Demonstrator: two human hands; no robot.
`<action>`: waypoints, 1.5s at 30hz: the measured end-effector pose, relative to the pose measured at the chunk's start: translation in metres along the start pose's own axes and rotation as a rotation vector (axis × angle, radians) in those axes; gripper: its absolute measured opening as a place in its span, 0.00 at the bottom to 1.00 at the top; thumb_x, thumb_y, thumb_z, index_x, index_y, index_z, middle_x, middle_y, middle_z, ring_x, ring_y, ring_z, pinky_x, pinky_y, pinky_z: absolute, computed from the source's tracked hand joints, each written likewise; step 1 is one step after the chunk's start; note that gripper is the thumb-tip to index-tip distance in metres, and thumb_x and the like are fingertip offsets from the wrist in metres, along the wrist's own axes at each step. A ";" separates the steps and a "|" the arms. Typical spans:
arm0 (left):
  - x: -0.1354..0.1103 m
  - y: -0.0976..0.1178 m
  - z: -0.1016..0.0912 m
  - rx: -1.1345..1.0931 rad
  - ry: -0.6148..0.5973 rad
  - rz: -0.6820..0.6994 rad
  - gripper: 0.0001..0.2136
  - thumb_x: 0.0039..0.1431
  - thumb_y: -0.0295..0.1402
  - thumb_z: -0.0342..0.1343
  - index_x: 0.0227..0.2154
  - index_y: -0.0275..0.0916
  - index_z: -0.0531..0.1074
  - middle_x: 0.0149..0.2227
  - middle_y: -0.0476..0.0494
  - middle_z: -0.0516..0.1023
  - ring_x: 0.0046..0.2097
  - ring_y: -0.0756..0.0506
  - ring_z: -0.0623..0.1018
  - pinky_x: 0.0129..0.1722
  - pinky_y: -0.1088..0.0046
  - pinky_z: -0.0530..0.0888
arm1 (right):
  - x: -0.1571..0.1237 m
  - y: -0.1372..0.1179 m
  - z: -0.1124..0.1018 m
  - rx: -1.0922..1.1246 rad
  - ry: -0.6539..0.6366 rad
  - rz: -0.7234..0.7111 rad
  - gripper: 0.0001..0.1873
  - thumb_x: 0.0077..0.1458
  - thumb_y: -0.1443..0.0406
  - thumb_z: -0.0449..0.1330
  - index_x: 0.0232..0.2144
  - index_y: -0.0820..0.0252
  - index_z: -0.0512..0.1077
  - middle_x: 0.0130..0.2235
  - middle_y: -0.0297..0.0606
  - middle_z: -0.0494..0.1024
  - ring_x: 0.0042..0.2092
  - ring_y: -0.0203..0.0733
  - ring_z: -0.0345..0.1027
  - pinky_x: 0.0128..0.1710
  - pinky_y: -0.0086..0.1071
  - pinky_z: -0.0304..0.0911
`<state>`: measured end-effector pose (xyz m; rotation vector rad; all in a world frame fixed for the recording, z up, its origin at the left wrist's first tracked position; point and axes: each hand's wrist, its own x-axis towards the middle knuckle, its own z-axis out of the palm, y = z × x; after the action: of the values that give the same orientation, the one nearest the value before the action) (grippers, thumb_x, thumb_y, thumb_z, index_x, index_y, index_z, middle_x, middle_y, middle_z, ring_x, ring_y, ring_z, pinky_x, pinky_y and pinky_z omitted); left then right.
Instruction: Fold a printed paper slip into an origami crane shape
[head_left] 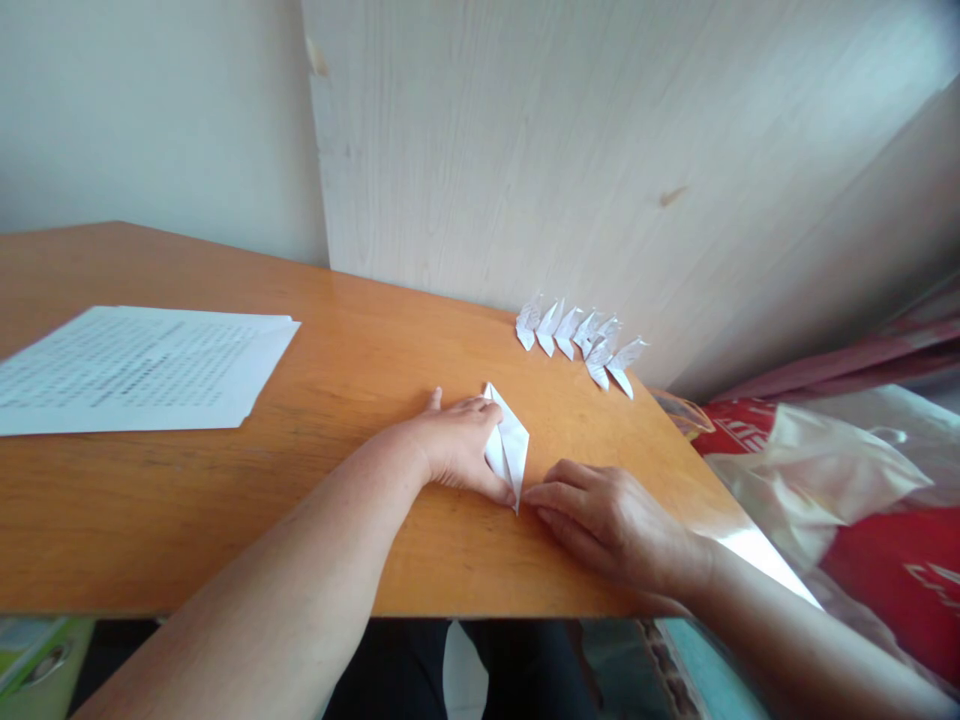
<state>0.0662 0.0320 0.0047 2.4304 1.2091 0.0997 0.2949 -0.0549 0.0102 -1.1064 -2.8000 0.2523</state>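
A white sheet folded into a narrow, kite-like shape, a piece of folded paper (514, 440), lies on the wooden table with a crease line running down it. Across its left side rests my left hand (466, 445), pinning it down, the fingers at the upper end and the thumb near the lower tip. My right hand (592, 510) is closed just right of that tip, its fingers pressed together and almost touching the paper. Whether anything is between the right fingertips is hidden. Beyond the hands stand several small folded paper pieces (568, 332), upright with pointed, winglike ends.
A stack of printed sheets (150, 365) lies on the left of the table (360, 360). Behind the table rises a pale wood panel (480, 150). Past the right edge are red bags (892, 570) and a cream-coloured plastic bag (817, 475).
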 end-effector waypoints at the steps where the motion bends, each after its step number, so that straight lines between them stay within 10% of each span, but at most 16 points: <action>1: 0.000 0.000 0.000 0.001 -0.001 0.001 0.47 0.32 0.65 0.61 0.55 0.45 0.63 0.67 0.34 0.60 0.68 0.28 0.58 0.64 0.33 0.40 | 0.000 0.000 0.001 0.005 0.001 0.004 0.14 0.68 0.65 0.49 0.48 0.57 0.73 0.41 0.41 0.74 0.40 0.41 0.70 0.40 0.35 0.64; 45: 0.003 -0.004 0.001 0.057 -0.035 -0.034 0.50 0.44 0.68 0.53 0.66 0.46 0.53 0.72 0.35 0.45 0.71 0.29 0.49 0.65 0.36 0.35 | 0.000 -0.019 0.007 -0.034 0.013 0.078 0.17 0.66 0.65 0.51 0.54 0.58 0.69 0.36 0.38 0.72 0.33 0.38 0.67 0.33 0.32 0.61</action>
<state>0.0650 0.0365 0.0020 2.4484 1.2532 0.0135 0.2807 -0.0696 0.0075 -1.2221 -2.7634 0.2054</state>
